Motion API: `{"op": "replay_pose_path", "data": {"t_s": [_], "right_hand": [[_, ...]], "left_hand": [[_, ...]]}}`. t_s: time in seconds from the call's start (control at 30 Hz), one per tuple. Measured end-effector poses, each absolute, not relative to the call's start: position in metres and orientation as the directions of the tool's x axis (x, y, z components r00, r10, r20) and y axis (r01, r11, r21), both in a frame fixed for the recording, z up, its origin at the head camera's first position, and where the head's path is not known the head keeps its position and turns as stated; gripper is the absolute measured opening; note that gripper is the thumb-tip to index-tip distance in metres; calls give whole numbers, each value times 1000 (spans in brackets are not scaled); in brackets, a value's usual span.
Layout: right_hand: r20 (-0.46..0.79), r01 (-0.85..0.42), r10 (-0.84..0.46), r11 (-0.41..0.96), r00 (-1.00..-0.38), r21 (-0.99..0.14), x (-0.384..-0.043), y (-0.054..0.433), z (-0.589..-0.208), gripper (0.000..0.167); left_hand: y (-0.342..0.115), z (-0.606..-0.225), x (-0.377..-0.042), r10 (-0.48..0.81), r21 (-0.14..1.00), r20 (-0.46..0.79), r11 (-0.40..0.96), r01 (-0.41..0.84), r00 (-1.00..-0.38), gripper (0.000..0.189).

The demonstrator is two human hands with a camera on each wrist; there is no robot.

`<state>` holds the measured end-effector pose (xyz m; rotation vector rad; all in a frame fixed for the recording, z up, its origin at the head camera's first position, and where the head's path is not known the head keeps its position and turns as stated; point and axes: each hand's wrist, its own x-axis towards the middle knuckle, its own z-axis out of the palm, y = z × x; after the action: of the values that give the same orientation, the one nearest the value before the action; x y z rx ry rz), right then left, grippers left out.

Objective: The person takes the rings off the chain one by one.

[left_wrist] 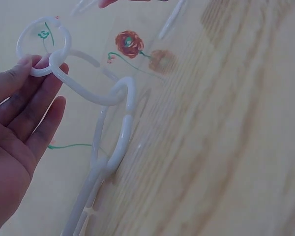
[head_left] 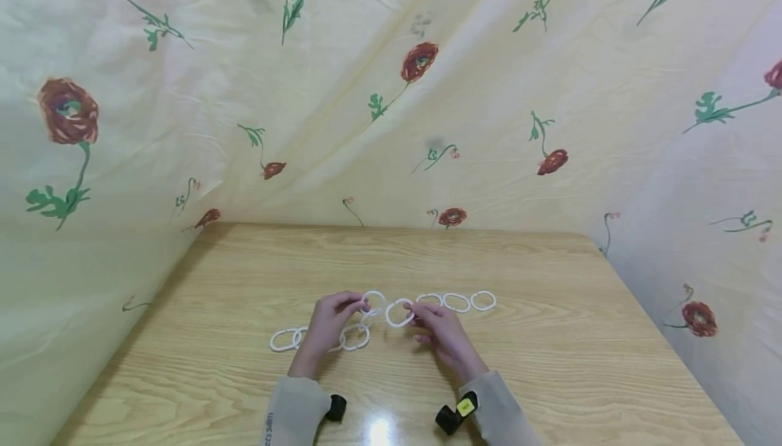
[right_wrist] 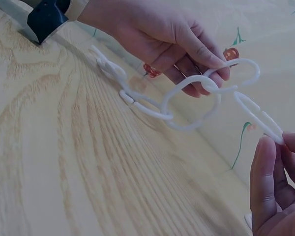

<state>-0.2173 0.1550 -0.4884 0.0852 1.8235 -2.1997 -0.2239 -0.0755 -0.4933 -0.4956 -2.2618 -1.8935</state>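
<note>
A chain of white plastic links (head_left: 356,338) runs across the table, part of it hidden behind my left forearm. My left hand (head_left: 328,320) pinches its raised end link (left_wrist: 22,39) between thumb and fingers. Below that, the linked rings hang down to the wood, as the left wrist view shows. A single white link (head_left: 397,313) is pinched at its edge by my right hand (head_left: 444,335). In the right wrist view this single link (right_wrist: 255,115) is held close to the chain's end link; whether they touch I cannot tell. Each link has a small gap in its side.
Three more white links lie in a row beyond my right hand, the farthest right one (head_left: 483,301) apart from the middle one (head_left: 456,303). The wooden table (head_left: 580,337) meets a flowered cloth (head_left: 342,127) at its back and sides.
</note>
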Motion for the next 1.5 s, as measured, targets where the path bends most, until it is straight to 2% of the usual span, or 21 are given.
{"op": "replay_pose_path", "data": {"t_s": [0.43,0.73,1.5], "right_hand": [[-223,239,-120,-142,-967,-961,-224,156,-489,14],[-208,216,-75,-135,-975,-967,-229,151,-494,31],[-241,238,34,-92,-970,-967,-240,144,-499,26]], "left_hand": [[-77,-489,-222,145,938,286,160,308,-947,18],[-79,-488,-222,155,942,266,166,290,-952,19],[-81,-489,-222,164,952,241,154,266,-957,22]]}}
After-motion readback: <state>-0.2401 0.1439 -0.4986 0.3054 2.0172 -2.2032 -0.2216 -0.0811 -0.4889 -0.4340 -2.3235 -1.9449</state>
